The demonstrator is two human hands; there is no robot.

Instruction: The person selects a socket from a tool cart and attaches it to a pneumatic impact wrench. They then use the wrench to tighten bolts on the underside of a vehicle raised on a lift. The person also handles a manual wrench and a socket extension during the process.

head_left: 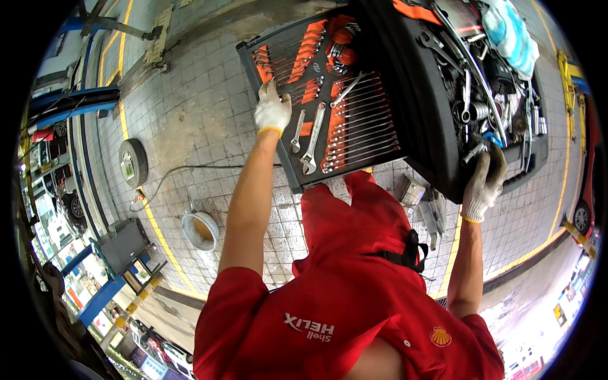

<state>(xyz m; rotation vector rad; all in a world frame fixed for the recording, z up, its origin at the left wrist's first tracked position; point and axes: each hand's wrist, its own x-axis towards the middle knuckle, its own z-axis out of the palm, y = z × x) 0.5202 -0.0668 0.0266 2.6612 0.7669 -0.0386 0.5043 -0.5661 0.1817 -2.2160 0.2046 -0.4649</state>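
My left hand point(272, 109), in a white glove, reaches over the open drawer point(290, 176) at the wrenches in orange holders point(265, 62), fingers slightly bent and apart; I see nothing held in it. Loose adjustable wrenches point(311, 149) and combination wrenches point(347, 88) lie beside it. My right hand point(487, 170), also gloved, is at the front of the black cart top point(437, 171), among silver sockets and tools point(481, 111) near a blue-handled piece point(491, 138). Its fingers are curled; what they hold is unclear.
A blue-white rag point(510, 41) lies on the cart. A tire point(133, 164), a cable point(190, 167), a bucket point(199, 231) and metal boxes point(411, 190) are on the tiled floor. Blue lift arms point(76, 101) stand left; a red car point(582, 215) is at far right.
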